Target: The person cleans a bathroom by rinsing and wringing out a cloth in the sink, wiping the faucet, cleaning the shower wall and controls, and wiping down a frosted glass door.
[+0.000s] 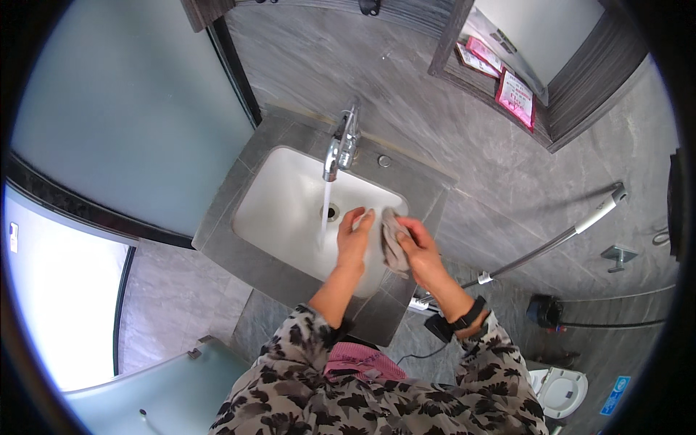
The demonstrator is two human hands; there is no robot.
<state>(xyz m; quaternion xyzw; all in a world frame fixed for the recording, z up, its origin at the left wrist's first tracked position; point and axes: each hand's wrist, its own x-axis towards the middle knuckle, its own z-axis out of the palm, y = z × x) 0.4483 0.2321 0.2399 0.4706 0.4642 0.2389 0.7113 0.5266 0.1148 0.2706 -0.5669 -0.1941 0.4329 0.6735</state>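
Note:
My right hand point(423, 251) grips a crumpled grey-beige cloth point(392, 242) over the right side of the white washbasin point(277, 217). Beside it, my left hand point(354, 235) hovers over the basin with its fingers curved, apart from the cloth. A pale patch shows between thumb and fingers; whether it is a held thing or the basin behind is unclear. Water point(325, 212) runs from the chrome faucet point(341, 142) into the basin, left of my left hand. Close to that stream is the round drain point(330, 212).
Grey tiled countertop point(228, 261) surrounds the basin. A wall cabinet point(511, 109) holding pink-and-white packets point(516, 98) juts out at upper right. On the right lean a long-handled pole point(535, 255) and, farther down, a toilet point(563, 391). Frosted glass point(130, 109) stands at left.

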